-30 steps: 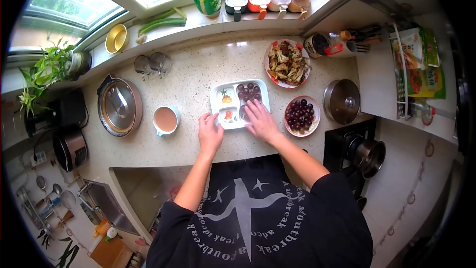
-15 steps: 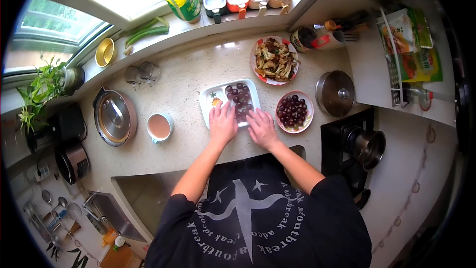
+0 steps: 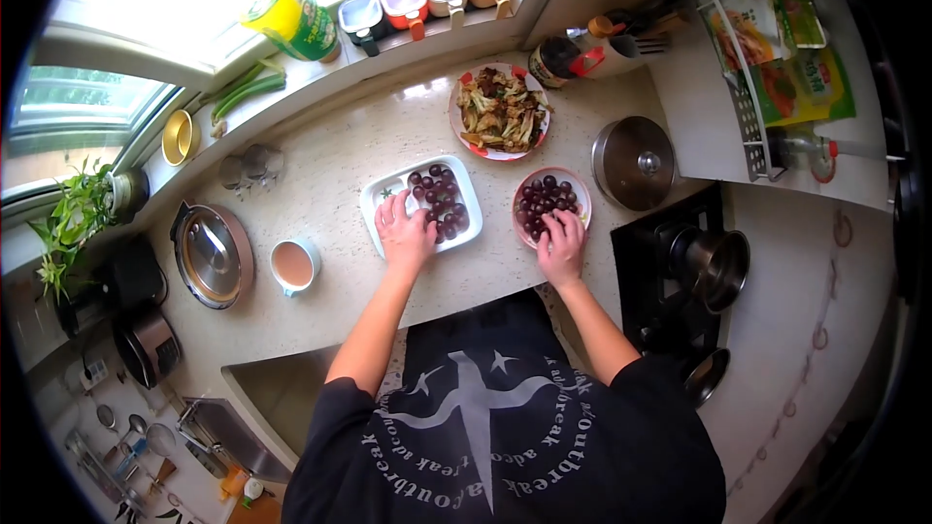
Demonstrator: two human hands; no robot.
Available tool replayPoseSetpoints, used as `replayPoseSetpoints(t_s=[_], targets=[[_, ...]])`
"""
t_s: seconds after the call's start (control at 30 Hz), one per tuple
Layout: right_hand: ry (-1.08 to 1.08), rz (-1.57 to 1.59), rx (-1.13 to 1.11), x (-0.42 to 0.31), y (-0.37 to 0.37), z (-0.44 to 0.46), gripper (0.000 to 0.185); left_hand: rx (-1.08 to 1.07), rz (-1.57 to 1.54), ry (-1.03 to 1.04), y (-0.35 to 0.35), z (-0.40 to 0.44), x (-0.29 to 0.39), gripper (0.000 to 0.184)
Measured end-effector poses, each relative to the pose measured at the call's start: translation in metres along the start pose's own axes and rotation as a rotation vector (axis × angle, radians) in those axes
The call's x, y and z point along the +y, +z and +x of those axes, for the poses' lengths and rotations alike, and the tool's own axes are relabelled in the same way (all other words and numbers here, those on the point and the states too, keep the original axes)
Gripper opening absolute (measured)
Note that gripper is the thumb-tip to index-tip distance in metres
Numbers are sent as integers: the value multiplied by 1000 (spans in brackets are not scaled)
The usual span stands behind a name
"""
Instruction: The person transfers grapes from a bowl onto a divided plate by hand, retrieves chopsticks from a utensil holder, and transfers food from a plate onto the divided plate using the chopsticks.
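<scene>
A white divided plate (image 3: pixel 473 223) lies on the counter with dark grapes (image 3: pixel 439 192) in its right compartment. My left hand (image 3: pixel 405 230) rests on the plate's left part, fingers spread and holding nothing visible; it covers much of the printed picture there. To the right, a pink-rimmed bowl (image 3: pixel 585 196) contains more dark grapes (image 3: pixel 546 198). My right hand (image 3: pixel 561 245) reaches over the bowl's near side, its fingers apart and bent onto the grapes. Their tips are partly hidden, and no grape shows clearly between them.
A plate of browned food (image 3: pixel 502 109) stands behind the bowl. A lidded pan (image 3: pixel 633 163) is to the right, near the stove (image 3: pixel 641 272). On the left are a light-blue mug (image 3: pixel 294 266) and a lidded pot (image 3: pixel 214 257). Seasoning boxes (image 3: pixel 403 2) line the sill.
My right hand has left the plate's right edge and moved right to the grape bowl. My left hand stays at the plate. The whole view has shifted.
</scene>
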State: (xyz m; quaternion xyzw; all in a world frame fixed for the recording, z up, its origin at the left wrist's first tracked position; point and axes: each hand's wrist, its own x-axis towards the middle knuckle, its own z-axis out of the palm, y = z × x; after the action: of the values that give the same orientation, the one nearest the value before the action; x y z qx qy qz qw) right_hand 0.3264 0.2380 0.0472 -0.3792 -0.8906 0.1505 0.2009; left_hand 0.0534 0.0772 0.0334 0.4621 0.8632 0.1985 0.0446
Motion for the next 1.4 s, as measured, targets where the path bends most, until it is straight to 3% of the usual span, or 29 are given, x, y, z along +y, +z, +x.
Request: replayPoseSetpoints(t_s=[0.2,0.3,0.53,1.13,1.33,1.4], targets=[[219,-17,31,38,-10,11,36,19,-61,-27,0,7,3,28],[230,-82,-4,46,-7,16,35,37,-161,-5,4,9,14,30],[215,-115,-114,55,-3,23,31,38,-59,-50,3,8,25,33],[203,-99,-132,49,3,46,27,152,-120,-158,-1,-4,-1,21],[221,191,-76,59,-2,48,24,138,-176,-191,-16,-22,-9,20],[415,486,-52,64,2,43,20,138,-197,-204,-16,-26,-8,19]])
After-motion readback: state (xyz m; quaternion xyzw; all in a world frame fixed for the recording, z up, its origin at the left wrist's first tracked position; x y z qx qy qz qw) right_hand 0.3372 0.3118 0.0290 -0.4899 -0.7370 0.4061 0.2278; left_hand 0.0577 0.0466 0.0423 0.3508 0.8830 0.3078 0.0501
